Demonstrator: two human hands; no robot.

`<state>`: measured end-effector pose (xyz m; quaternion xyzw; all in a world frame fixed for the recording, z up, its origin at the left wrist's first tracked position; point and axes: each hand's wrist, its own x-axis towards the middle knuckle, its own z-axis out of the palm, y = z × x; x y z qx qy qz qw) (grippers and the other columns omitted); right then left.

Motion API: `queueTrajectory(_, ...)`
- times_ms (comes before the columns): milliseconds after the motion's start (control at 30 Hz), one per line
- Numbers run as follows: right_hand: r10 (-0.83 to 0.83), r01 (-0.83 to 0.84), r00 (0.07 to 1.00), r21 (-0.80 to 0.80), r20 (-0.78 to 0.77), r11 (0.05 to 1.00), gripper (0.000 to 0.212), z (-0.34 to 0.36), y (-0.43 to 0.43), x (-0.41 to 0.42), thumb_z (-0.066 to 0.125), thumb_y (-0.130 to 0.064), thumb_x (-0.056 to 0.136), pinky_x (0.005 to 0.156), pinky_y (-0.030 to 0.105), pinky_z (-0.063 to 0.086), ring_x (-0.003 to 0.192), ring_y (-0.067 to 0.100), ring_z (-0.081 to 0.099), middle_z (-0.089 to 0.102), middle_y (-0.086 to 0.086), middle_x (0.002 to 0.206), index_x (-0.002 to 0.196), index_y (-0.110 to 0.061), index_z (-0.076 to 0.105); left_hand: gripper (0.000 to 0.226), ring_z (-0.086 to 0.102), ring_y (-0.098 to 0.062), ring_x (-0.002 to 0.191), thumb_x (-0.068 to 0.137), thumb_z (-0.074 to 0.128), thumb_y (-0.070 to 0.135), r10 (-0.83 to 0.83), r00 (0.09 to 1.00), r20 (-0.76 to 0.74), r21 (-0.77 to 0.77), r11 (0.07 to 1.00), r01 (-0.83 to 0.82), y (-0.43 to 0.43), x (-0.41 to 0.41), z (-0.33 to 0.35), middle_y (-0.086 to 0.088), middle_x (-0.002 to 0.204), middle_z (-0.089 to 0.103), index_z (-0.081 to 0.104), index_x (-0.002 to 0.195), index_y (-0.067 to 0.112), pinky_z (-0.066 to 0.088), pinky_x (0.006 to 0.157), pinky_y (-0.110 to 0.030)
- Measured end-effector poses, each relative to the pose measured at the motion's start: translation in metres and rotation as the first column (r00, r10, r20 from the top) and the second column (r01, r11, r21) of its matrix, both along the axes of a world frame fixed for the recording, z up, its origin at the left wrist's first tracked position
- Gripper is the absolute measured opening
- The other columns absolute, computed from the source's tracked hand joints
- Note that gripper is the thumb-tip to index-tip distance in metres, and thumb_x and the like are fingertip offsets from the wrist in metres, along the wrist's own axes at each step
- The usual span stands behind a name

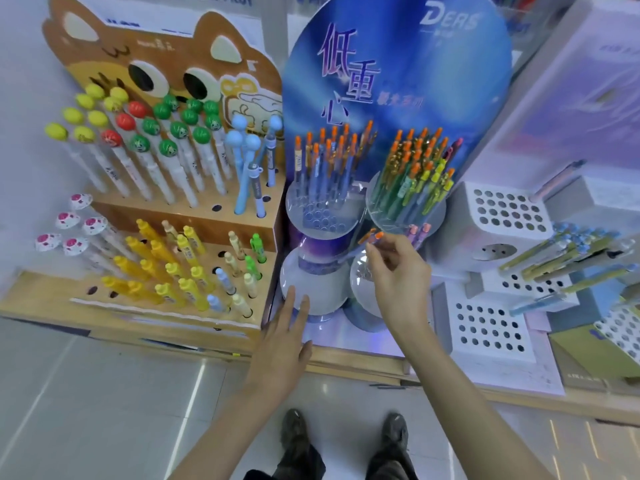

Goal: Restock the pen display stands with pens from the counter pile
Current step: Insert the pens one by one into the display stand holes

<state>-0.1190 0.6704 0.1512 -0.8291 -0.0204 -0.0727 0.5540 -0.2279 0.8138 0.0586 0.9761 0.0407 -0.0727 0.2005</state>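
Note:
My right hand [398,275] pinches a blue pen with an orange cap [370,239], held slanted in front of the blue round display stand [398,81]. The stand's upper left cup [322,209] holds several orange-capped blue pens and has several free holes at its front. Its upper right cup [408,206] is packed with green and yellow pens. Two lower white domes [311,285] sit below the cups. My left hand [284,337] lies flat with fingers apart, its fingertips touching the base of the left dome.
A brown cat-faced cardboard stand [166,216] at the left holds several ball-topped and yellow pens. White perforated holders [502,213] stand at the right, with pens lying across them [568,258]. The counter edge [346,368] runs in front; my shoes show on the tiled floor below.

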Motion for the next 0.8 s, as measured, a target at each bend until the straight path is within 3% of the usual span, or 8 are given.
queueTrajectory(200, 0.156, -0.132, 0.979, -0.181, 0.130, 0.975, 0.007, 0.007, 0.010, 0.009, 0.064, -0.009, 0.088, 0.070, 0.012, 0.046, 0.076, 0.004, 0.058, 0.064, -0.004, 0.081, 0.093, -0.004, 0.065, 0.072, -0.004, -0.015, 0.147, 0.098, 0.041, 0.031, -0.031, 0.999, -0.025, 0.010, 0.999, 0.031, 0.004, 0.000, -0.006, 0.007, 0.147, -0.034, -0.007, 0.151, 0.026, 0.026, 0.108, -0.025)
queueTrajectory(400, 0.165, -0.134, 0.974, -0.190, 0.157, 0.973, 0.006, -0.005, 0.013, 0.001, 0.066, -0.003, 0.085, 0.068, 0.007, 0.045, 0.076, 0.003, 0.058, 0.065, -0.002, 0.081, 0.091, -0.003, 0.066, 0.074, 0.002, -0.017, 0.146, 0.097, 0.043, 0.030, -0.027, 0.998, -0.058, 0.001, 1.000, 0.027, 0.002, -0.001, -0.003, 0.006, 0.149, -0.033, -0.007, 0.151, 0.025, 0.036, 0.099, -0.025)
queueTrajectory(500, 0.149, -0.119, 0.980, -0.213, 0.133, 0.970, 0.007, -0.012, 0.012, 0.000, 0.065, 0.000, 0.084, 0.069, 0.002, 0.043, 0.075, -0.001, 0.057, 0.062, -0.006, 0.080, 0.091, -0.003, 0.065, 0.074, -0.004, -0.017, 0.147, 0.098, 0.040, 0.030, -0.034, 0.996, -0.083, 0.026, 0.999, 0.036, 0.002, 0.000, -0.002, 0.005, 0.146, -0.038, -0.012, 0.150, 0.024, 0.032, 0.104, -0.026)
queueTrajectory(567, 0.125, -0.105, 0.988, -0.207, 0.087, 0.973, 0.005, -0.014, 0.015, 0.002, 0.064, -0.002, 0.086, 0.068, 0.004, 0.044, 0.073, 0.004, 0.060, 0.064, -0.004, 0.081, 0.091, -0.004, 0.065, 0.073, -0.008, -0.021, 0.147, 0.099, 0.038, 0.028, -0.032, 0.995, -0.095, 0.054, 0.998, 0.037, 0.001, -0.001, -0.002, 0.001, 0.145, -0.039, -0.015, 0.149, 0.023, 0.021, 0.113, -0.030)
queueTrajectory(633, 0.076, -0.066, 0.996, -0.199, 0.042, 0.978, 0.002, -0.015, 0.021, 0.008, 0.063, -0.008, 0.089, 0.068, 0.015, 0.048, 0.075, 0.012, 0.064, 0.066, -0.002, 0.080, 0.090, -0.006, 0.063, 0.070, -0.010, -0.027, 0.147, 0.099, 0.037, 0.023, -0.021, 0.996, -0.081, 0.078, 0.997, 0.028, -0.003, -0.002, 0.002, -0.004, 0.148, -0.033, -0.011, 0.150, 0.018, 0.010, 0.117, -0.036)
queueTrajectory(733, -0.014, 0.014, 1.000, -0.227, 0.004, 0.974, 0.005, -0.015, 0.028, 0.017, 0.061, -0.011, 0.090, 0.068, 0.029, 0.050, 0.072, 0.018, 0.064, 0.065, 0.000, 0.075, 0.086, -0.007, 0.059, 0.067, -0.012, -0.028, 0.146, 0.098, 0.038, 0.021, -0.039, 0.999, -0.026, 0.084, 0.996, 0.041, -0.008, 0.003, 0.007, -0.005, 0.154, -0.022, -0.002, 0.151, 0.015, 0.006, 0.118, -0.040)
queueTrajectory(800, 0.004, -0.002, 1.000, -0.257, 0.006, 0.966, 0.006, -0.017, 0.030, 0.018, 0.060, -0.011, 0.090, 0.068, 0.032, 0.050, 0.070, 0.019, 0.063, 0.065, 0.002, 0.074, 0.085, -0.006, 0.058, 0.066, -0.012, -0.023, 0.147, 0.098, 0.037, 0.021, -0.078, 0.997, -0.018, 0.062, 0.995, 0.079, -0.009, 0.010, 0.007, 0.001, 0.150, -0.027, -0.002, 0.152, 0.017, 0.004, 0.118, -0.038)
